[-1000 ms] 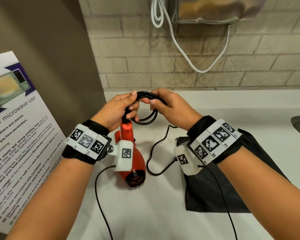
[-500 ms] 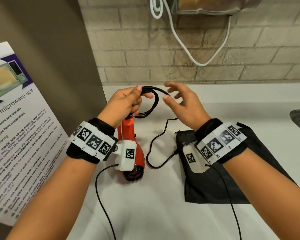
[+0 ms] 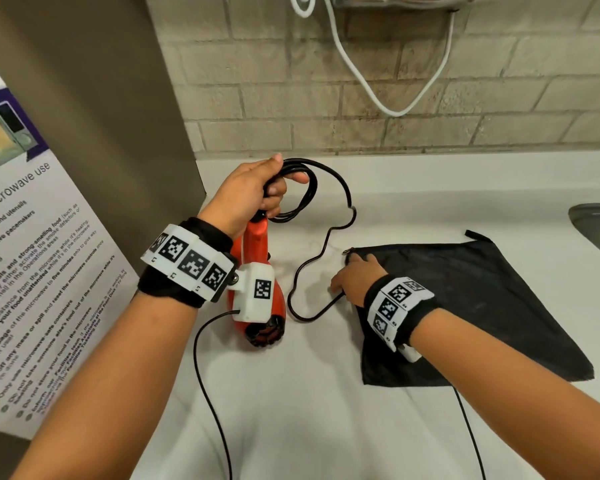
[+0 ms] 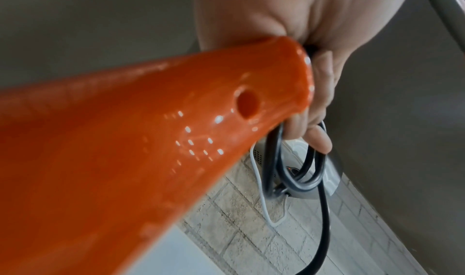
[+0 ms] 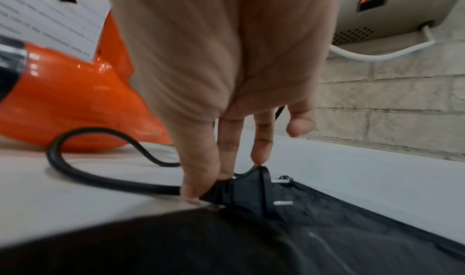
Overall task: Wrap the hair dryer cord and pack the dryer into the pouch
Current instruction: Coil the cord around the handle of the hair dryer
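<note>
A: Mid-wrap: the left hand (image 3: 253, 192) grips the orange hair dryer (image 3: 257, 289) by its handle end, with coiled loops of cord (image 3: 305, 188) bunched in the same fist.

B: And the right hand (image 5: 226, 92) pinches the plug (image 5: 247, 191) at the pouch's edge. Next, I'd guess, lift that slack up onto the coil.

A: The pouch (image 3: 492, 306) lies flat on the worktop (image 3: 326, 427); apparently nothing inside.

White counter (image 3: 326, 410) carries black pouch (image 3: 499, 306) lying flat, orange hair dryer (image 3: 257, 327) resting nozzle-down left of pouch, its black cord (image 3: 321, 249) snaking between them, plug (image 5: 241, 191) on pouch's left corner.
</note>
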